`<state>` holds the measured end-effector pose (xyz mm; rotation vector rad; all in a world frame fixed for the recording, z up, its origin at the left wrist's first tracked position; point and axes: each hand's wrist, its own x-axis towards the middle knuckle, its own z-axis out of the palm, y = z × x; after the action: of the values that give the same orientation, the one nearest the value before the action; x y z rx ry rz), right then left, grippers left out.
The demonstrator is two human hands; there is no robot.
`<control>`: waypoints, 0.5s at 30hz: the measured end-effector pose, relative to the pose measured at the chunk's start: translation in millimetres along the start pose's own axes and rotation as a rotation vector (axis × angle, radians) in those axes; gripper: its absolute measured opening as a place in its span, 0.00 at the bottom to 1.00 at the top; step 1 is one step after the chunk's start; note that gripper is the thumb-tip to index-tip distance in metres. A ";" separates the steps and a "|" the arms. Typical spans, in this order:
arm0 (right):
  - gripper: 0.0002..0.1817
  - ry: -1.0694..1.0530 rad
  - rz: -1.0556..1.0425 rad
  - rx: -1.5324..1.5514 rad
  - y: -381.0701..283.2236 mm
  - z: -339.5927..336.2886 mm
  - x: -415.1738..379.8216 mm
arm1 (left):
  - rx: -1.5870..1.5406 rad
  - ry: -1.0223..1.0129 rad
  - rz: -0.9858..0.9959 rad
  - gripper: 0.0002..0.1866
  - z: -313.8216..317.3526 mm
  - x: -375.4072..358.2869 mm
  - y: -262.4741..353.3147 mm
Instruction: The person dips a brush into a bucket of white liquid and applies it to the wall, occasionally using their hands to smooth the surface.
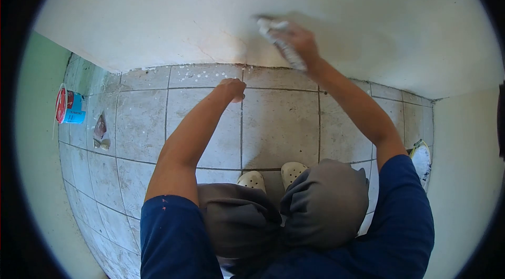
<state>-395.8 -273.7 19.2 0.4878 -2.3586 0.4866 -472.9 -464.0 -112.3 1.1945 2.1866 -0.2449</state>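
My right hand (301,43) grips a whitish cloth-like item (281,42), smeared by motion, against or close to the pale wall (158,16). Its exact kind is too blurred to tell. Lower and to the left, my left hand (233,89) hangs over the floor tiles near the base of the wall, fingers curled inward; nothing can be made out in them. White spots dot the tiles beside it, and faint reddish cracks run over the wall above.
A blue and red bucket (72,106) stands at the far left, with a small scraper-like item (100,127) on the tiles near it. At the right, partly behind my arm, is a white round container (421,161). My feet in cream clogs (252,179) are below.
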 end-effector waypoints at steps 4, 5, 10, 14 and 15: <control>0.11 0.264 0.165 0.108 -29.8 -83.8 4.7 | 0.050 -0.034 0.081 0.17 -3.4 16.1 8.6; 0.09 0.314 0.184 0.161 -27.4 -96.5 -7.0 | 0.041 -0.008 0.143 0.16 -7.7 18.9 17.5; 0.10 0.280 0.704 0.381 -14.8 -130.6 -90.4 | 0.110 0.054 0.404 0.14 -11.0 63.9 90.9; 0.12 0.234 0.804 0.322 -9.2 -166.0 -119.3 | 0.116 0.048 0.613 0.13 -24.3 68.7 162.8; 0.12 0.252 0.938 0.311 -5.4 -175.1 -123.7 | 0.121 0.053 0.652 0.14 -23.2 67.0 175.7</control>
<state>-212.1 -170.9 60.2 -0.5739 -2.1467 1.2552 -367.1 -306.9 -111.7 1.9185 1.7224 -0.0675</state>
